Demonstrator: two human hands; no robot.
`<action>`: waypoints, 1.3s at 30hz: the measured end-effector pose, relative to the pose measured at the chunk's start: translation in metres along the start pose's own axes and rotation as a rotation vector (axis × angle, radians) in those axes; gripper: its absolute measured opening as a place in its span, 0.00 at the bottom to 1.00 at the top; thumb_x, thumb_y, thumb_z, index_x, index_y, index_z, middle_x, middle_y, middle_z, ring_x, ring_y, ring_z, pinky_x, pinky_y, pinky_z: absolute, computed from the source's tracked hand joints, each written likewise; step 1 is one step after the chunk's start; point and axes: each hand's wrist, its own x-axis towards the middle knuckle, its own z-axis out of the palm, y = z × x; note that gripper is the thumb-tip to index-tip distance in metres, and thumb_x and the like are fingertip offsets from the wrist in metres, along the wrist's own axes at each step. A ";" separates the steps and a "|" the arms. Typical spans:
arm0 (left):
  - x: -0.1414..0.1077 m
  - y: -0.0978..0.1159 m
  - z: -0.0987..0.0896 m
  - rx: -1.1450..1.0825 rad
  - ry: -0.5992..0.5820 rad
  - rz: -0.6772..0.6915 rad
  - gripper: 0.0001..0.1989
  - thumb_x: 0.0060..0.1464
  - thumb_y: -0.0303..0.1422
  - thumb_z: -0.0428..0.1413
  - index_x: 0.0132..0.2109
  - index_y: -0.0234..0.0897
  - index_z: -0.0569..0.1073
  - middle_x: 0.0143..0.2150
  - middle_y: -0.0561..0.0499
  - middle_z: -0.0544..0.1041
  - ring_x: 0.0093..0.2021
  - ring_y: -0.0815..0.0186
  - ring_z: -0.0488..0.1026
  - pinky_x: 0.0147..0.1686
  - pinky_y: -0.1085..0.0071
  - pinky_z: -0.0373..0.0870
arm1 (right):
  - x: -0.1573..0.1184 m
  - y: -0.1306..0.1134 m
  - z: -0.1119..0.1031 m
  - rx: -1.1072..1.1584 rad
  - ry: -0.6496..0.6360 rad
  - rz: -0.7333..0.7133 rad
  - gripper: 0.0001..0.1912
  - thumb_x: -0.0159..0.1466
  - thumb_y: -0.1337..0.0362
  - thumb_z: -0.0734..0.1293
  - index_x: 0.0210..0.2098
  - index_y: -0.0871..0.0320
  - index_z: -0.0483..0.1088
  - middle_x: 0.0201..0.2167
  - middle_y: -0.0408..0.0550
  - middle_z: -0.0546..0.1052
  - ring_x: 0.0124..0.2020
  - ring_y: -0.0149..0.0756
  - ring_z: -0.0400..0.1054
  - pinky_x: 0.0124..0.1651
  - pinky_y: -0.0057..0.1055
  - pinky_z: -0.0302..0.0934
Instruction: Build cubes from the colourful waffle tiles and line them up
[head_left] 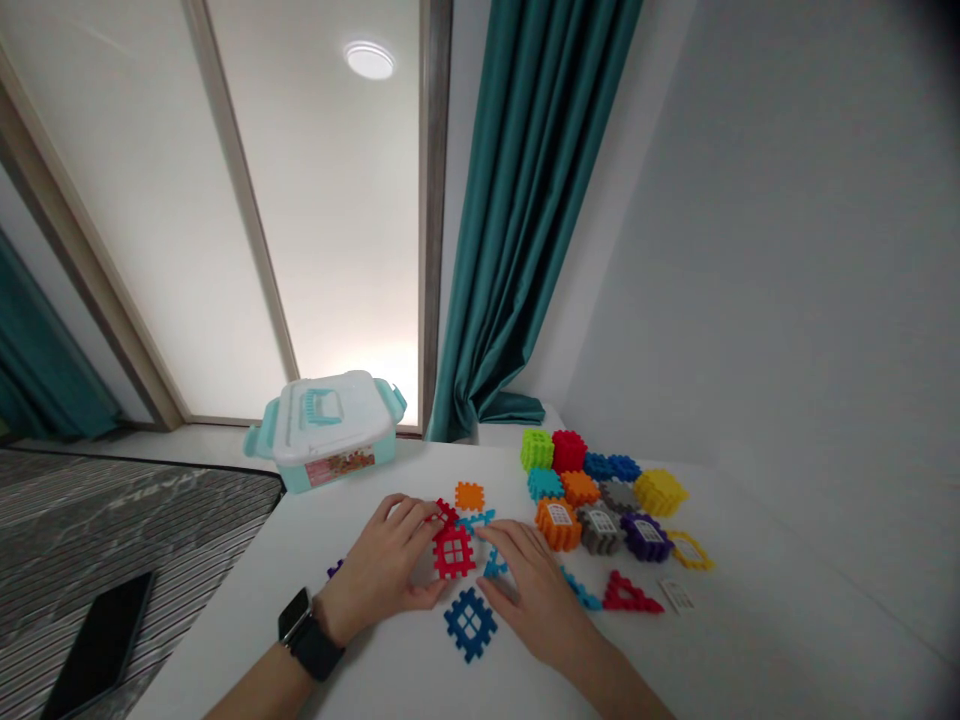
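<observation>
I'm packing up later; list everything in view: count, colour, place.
Box: one, white and aqua, table's left
Phone: one, black, on striped surface
Curtains: two, teal, background
Panels: several, pale, background
Wall: one, greyish, right
Table: one, white, centre
Stacks: about eleven, mixed, table's right
Window piece: one, navy, front
Red pieces: two visible, table's middle
Square: one, orange, beyond red pieces
Cyan pieces: several, middle and right
Triangle: one, red, table's right
Frame: one, yellow, beside stacks
Card: one, white, beside triangle
Purple piece: one, partly hidden, left
Watch: one, black, left wrist
Left hand: one, at red pieces
Right hand: one, near cyan pieces
</observation>
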 end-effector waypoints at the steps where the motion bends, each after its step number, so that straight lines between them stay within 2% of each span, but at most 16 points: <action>1: 0.000 0.001 0.000 0.007 0.010 0.024 0.23 0.52 0.41 0.62 0.54 0.38 0.71 0.54 0.42 0.76 0.54 0.50 0.71 0.58 0.51 0.63 | -0.001 0.000 0.000 0.003 0.009 -0.008 0.23 0.63 0.69 0.67 0.58 0.50 0.67 0.56 0.52 0.73 0.58 0.50 0.65 0.61 0.49 0.60; 4: 0.000 0.004 0.003 0.022 0.049 0.077 0.25 0.52 0.41 0.61 0.55 0.38 0.71 0.54 0.41 0.76 0.53 0.50 0.71 0.57 0.51 0.65 | -0.002 0.001 0.001 0.009 0.027 -0.040 0.22 0.64 0.69 0.67 0.56 0.50 0.68 0.56 0.52 0.72 0.58 0.49 0.65 0.61 0.50 0.61; 9: -0.002 0.004 0.007 0.013 0.158 0.123 0.23 0.49 0.38 0.63 0.52 0.37 0.71 0.53 0.42 0.77 0.51 0.52 0.72 0.56 0.52 0.66 | -0.004 0.003 0.007 0.002 0.051 -0.086 0.22 0.64 0.71 0.67 0.56 0.50 0.67 0.57 0.52 0.71 0.57 0.49 0.66 0.60 0.51 0.63; 14: -0.001 0.005 0.007 -0.009 0.152 0.132 0.23 0.49 0.38 0.64 0.52 0.37 0.72 0.52 0.43 0.77 0.51 0.53 0.73 0.56 0.53 0.66 | -0.004 0.004 0.008 -0.008 0.078 -0.112 0.22 0.63 0.73 0.66 0.55 0.51 0.66 0.55 0.53 0.71 0.56 0.49 0.67 0.58 0.52 0.65; 25: -0.002 -0.003 0.007 -0.065 0.153 0.049 0.26 0.48 0.36 0.68 0.54 0.40 0.73 0.53 0.43 0.76 0.51 0.53 0.73 0.51 0.55 0.70 | -0.001 0.006 0.007 -0.025 0.181 -0.129 0.20 0.60 0.73 0.67 0.51 0.54 0.67 0.48 0.53 0.72 0.49 0.49 0.70 0.52 0.49 0.69; 33: -0.003 0.000 0.009 -0.081 0.137 0.031 0.24 0.48 0.34 0.67 0.53 0.40 0.73 0.53 0.43 0.76 0.52 0.54 0.73 0.51 0.56 0.70 | -0.002 0.003 0.008 -0.038 0.150 -0.113 0.20 0.59 0.73 0.68 0.50 0.53 0.67 0.49 0.53 0.73 0.50 0.49 0.70 0.54 0.49 0.68; 39: -0.003 -0.002 0.006 -0.090 0.108 0.041 0.25 0.47 0.31 0.66 0.53 0.39 0.72 0.53 0.43 0.75 0.53 0.54 0.72 0.53 0.55 0.70 | 0.000 0.009 -0.001 0.001 0.088 -0.126 0.21 0.60 0.73 0.67 0.52 0.52 0.68 0.53 0.53 0.72 0.55 0.46 0.69 0.57 0.45 0.68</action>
